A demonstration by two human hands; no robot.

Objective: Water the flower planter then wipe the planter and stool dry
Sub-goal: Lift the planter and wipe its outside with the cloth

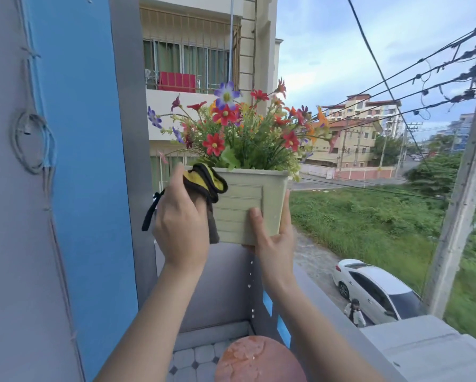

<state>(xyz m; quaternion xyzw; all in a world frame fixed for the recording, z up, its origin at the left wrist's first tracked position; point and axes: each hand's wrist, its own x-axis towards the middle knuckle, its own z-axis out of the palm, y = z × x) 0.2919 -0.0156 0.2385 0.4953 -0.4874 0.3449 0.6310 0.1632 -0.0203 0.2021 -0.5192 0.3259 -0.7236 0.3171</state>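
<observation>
The pale green square plastic planter [245, 205] is at mid-frame, with many-coloured flowers [237, 133] standing in it. The left hand [180, 230] holds a yellow-and-brown cloth [202, 179] against its left side. The right hand [272, 241] grips its lower right corner. Directly below, at bottom centre, lies the round reddish stool [259, 359]. A blue painted wall [80, 161] fills the left; a white car [377, 288] sits lower right.

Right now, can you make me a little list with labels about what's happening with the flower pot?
held up: pale green square plastic planter full of colourful flowers, lifted clear above the stool
wiping: left hand holds a yellow and dark brown cloth against the planter's left side
holding: right hand grips the planter's lower right corner, thumb on the front
dripping: water drops fall from the planter's base
underneath: round orange-red stool, its top looks wet
place: balcony high over a street
</observation>
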